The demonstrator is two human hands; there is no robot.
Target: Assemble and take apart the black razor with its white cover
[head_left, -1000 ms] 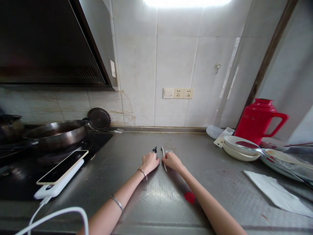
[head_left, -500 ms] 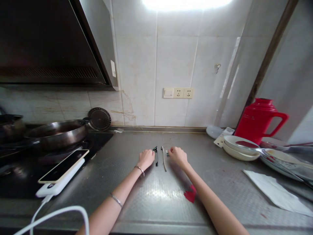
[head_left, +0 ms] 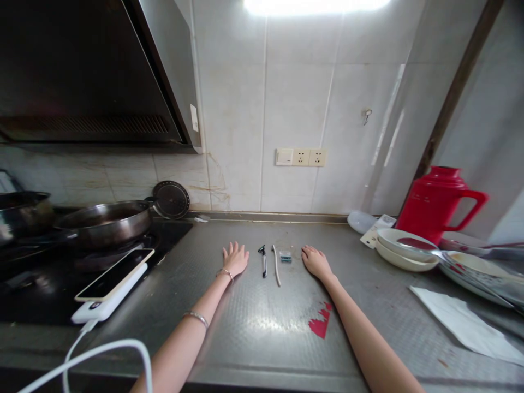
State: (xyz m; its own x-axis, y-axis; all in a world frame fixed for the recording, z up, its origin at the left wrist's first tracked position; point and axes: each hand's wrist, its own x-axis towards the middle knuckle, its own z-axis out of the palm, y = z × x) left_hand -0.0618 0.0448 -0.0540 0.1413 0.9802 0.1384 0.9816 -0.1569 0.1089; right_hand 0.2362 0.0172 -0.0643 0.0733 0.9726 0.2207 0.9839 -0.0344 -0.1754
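Observation:
My left hand (head_left: 236,258) lies flat on the steel counter (head_left: 262,355) with its fingers spread, holding nothing. Just to its right is a razor (head_left: 264,262) with a dark head and a slim handle. Beside the razor lies a thin, slightly curved white stick (head_left: 277,266), its kind unclear. Further right is a small clear pack with dark teal strips (head_left: 285,256), perhaps razor cartridges. My right hand (head_left: 316,262) rests palm down on the counter to the right of that pack, fingers stretched out and holding nothing.
A red thermos jug (head_left: 429,204), stacked bowls (head_left: 403,256) and a white napkin (head_left: 462,319) are on the right. A jagged red patch (head_left: 320,321) marks the counter. On the left are a pan (head_left: 108,224) on the stove and a phone (head_left: 117,274) on a white power bank.
Both hands have moved apart, the left hand leftward from the razor and the right hand rightward from the small pack. Their curled fingers have spread out flat, leaving the pack in full view.

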